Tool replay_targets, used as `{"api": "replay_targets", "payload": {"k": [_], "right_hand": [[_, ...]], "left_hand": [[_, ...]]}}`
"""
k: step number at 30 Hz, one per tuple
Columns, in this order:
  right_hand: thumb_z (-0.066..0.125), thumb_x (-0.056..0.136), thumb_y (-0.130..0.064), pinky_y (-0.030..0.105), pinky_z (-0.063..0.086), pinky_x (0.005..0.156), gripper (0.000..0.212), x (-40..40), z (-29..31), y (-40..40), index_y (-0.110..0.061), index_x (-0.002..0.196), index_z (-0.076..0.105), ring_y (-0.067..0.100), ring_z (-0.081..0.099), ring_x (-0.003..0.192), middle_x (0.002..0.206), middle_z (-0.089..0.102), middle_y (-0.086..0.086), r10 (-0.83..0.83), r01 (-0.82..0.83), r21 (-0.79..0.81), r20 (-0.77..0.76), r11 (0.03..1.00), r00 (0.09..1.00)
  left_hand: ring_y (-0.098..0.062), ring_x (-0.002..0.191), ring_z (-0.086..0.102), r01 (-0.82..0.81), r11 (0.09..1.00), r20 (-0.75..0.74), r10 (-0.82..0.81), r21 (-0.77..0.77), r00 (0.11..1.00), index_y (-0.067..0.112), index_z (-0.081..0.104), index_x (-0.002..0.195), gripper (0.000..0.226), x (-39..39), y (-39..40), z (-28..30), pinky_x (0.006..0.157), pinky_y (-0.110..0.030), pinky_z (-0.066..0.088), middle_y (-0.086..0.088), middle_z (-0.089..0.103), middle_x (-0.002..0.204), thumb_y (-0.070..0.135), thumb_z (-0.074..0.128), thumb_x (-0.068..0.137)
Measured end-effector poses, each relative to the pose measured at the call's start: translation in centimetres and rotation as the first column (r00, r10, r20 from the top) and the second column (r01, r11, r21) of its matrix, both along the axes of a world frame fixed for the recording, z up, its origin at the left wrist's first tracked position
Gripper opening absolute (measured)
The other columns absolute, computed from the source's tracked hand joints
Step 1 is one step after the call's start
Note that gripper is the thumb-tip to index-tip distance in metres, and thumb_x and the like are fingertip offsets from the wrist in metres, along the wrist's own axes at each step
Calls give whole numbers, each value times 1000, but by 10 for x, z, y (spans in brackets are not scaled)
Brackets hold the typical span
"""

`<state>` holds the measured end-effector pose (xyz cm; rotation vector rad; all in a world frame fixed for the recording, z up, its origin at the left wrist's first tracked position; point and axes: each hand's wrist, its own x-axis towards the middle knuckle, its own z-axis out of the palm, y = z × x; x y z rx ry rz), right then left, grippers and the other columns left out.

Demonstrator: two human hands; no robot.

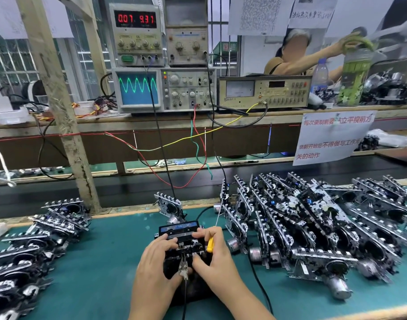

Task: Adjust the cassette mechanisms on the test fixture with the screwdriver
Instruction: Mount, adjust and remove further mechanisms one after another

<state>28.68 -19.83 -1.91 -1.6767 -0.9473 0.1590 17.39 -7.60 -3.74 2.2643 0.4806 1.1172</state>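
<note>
- Green bench mat [101, 269] under everything; both hands meet at its middle, near the front edge.
- Big heap of cassette mechanisms [313, 225] to the right of the grip, standing on edge, packed touching each other; small motors stick out of the near ones.
- Second pile of cassette mechanisms [36, 239] well left of the grip, lying flatter, stacked.
- Instrument stack on the shelf beyond the grip: oscilloscope [138, 90] showing a green sine trace, power supply [136, 33] above it reading 0.07 and 9.31 in red digits, meter box [265, 92] to its right.
- Red, green, yellow and black leads [198, 144] hang from the instruments toward the hands.
- Another person [295, 58] behind the shelf, far right, hand on a green-lidded jar [355, 72].
- Test fixture [186, 248], black, with the mechanism under test seated in it and a cassette [178, 228] at its far end; sits directly between the two hands.
- Left hand [156, 257] fingers curled over the fixture's left side, gripping it.
- Right hand [211, 250] on the fixture's right side, fingers curled round the screwdriver [210, 244]; yellow handle shows between the fingers, thin shaft points up and away past the knuckles.
- Metal clip [183, 267] on a black cable sits at the fixture's near edge, between the thumbs.
- One lone mechanism [169, 206] stands upright just beyond the fixture.
</note>
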Motion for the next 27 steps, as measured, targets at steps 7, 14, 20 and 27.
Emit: {"api": "replay_targets", "payload": {"k": [7, 14, 20, 27], "right_hand": [[56, 77, -32, 21, 36, 105, 33, -1, 3, -1, -48, 96, 34, -2, 47, 130, 125, 60, -15, -7, 7, -6, -8, 1000, 1000], [61, 84, -17, 18, 34, 103, 44, -1, 4, -3, -49, 94, 33, -1, 47, 131, 125, 60, -14, -3, 3, -9, 7, 1000, 1000], [61, 85, -17, 21, 35, 105, 42, -2, 7, -5, -48, 95, 34, -2, 46, 132, 125, 60, -14, 13, -13, -15, -3, 1000, 1000], [62, 87, -14, 28, 35, 107, 41, -1, 8, -5, -44, 96, 35, -3, 45, 133, 125, 60, -19, 28, -28, -12, -5, 1000, 1000]], "left_hand": [[13, 125, 38, -7, 1000, 23, 7, 1, 1000, 50, 50, 103, 84, 0, -2, 1, 96, -38, 43, 36, 53, 125, 0, 95, 52], [18, 125, 34, -17, 1000, -11, 17, -26, 1000, 46, 52, 99, 77, -2, -3, 2, 94, -38, 43, 40, 51, 125, 0, 93, 54], [9, 124, 39, -26, 999, -27, 25, -31, 999, 48, 53, 101, 75, -3, -6, 7, 95, -32, 40, 35, 48, 129, 6, 96, 57], [14, 135, 37, 126, 990, -146, -135, -67, 980, 55, 53, 126, 60, -29, 14, 25, 106, -28, 34, 39, 45, 141, 26, 66, 76]]}}
